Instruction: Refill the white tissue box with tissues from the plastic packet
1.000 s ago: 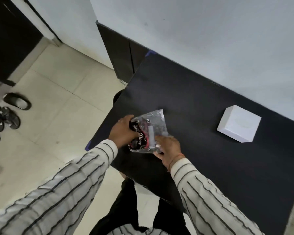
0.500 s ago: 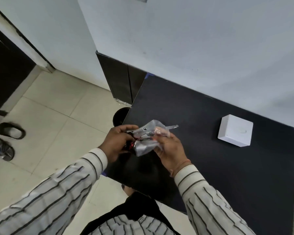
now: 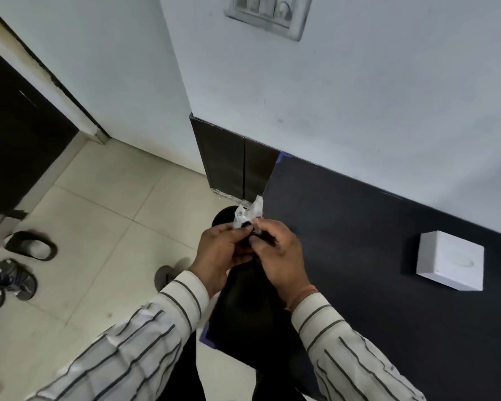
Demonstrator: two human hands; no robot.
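My left hand (image 3: 219,251): raised in front of my chest, knuckles up, fingers curled in and pinched on the near-left part of the plastic packet (image 3: 248,217). My right hand (image 3: 281,256): raised level with the left, back of the hand toward me, thumb and fingertips closed on the packet's right side. The two hands meet at their fingertips, nearly touching.

Plastic packet: crumpled clear film with a dark printed patch, held in the air between both hands. Its loose upper end sticks up past my fingers toward 12 o'clock. Most of it is hidden by my fingers; I cannot tell whether it has been torn open.

Sleeves: both forearms in a pale striped shirt. Left sleeve (image 3: 145,337) comes in from 7 o'clock, right sleeve (image 3: 344,342) from 5 o'clock, wrists bent slightly inward.

Black table (image 3: 388,285): below and to the right of my hands, its left edge running under them.

White tissue box (image 3: 450,264): lying flat on the table at 3 o'clock from my hands, well apart from them, near the wall (image 3: 359,111). Small oval mark on its top face.

Tiled floor (image 3: 99,212): at 9 o'clock, with sandals (image 3: 12,279) at the far left.

Switch plate (image 3: 268,14): on the wall at 12 o'clock.
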